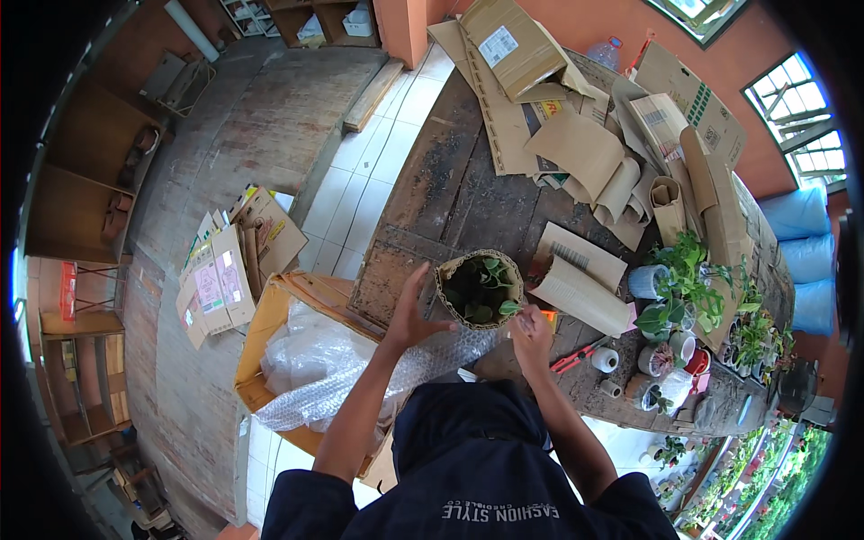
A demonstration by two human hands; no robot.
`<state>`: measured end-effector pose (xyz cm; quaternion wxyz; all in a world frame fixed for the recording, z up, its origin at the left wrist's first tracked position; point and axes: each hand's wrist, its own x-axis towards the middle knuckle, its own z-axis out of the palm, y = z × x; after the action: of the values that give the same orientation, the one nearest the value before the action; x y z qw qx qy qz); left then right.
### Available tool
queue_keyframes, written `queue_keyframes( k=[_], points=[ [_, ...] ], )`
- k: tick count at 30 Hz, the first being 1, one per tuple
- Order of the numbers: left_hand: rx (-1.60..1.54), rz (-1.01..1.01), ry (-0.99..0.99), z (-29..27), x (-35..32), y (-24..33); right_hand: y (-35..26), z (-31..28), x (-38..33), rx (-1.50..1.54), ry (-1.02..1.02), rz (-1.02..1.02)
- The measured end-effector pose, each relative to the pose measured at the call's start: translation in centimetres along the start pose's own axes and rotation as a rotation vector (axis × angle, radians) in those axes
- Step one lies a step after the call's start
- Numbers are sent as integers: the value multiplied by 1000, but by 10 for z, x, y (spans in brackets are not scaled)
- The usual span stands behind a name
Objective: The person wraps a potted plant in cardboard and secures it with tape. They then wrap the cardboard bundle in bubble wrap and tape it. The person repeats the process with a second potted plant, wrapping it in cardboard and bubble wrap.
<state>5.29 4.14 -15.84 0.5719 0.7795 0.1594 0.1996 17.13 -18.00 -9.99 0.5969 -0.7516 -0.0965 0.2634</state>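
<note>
Sleeving a leafy plant [483, 314] in a corrugated cardboard tube [440, 290] appears to be the step in hand, right of the open carton [252, 387]. The left hand [410, 315] spreads thumb and fingers beside the tube; the right hand [533, 331] curls its fingers near the rim, pinching what I cannot tell. Next probably calls for steadying the rim. The tube looks roundish and open-topped, its leaves glossy green within.

Dark shirt [495, 468]: two lines of white lettering [500, 511], legible. Box [533, 65]: white label [499, 46], print too small from here to read.
</note>
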Motion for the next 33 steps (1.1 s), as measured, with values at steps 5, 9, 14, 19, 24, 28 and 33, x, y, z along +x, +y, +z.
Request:
queue_keyframes(
  k=[5, 9, 14, 19, 24, 28, 33],
  points=[
    [-617, -60, -299, 22, 37, 4, 7, 17, 33, 171, 3, -148],
    [-499, -155, -269, 14, 37, 15, -4, 25, 43, 216, -103, -172],
    [-446, -537, -23, 7, 16, 35, -29, 36, 41, -86, -136, -141],
    [-372, -804, 44, 10, 5, 28, -4, 44, 36, -165, -170, -173],
    [-331, -822, 128, 11, -3, 23, 7, 53, 31, -148, -172, -154],
    [-135, -844, -47, 3, -19, 33, 7, 54, 31, -190, -67, -281],
    [11, -838, -326, -19, -58, 21, 14, 51, 31, -187, -37, -333]
  ],
)
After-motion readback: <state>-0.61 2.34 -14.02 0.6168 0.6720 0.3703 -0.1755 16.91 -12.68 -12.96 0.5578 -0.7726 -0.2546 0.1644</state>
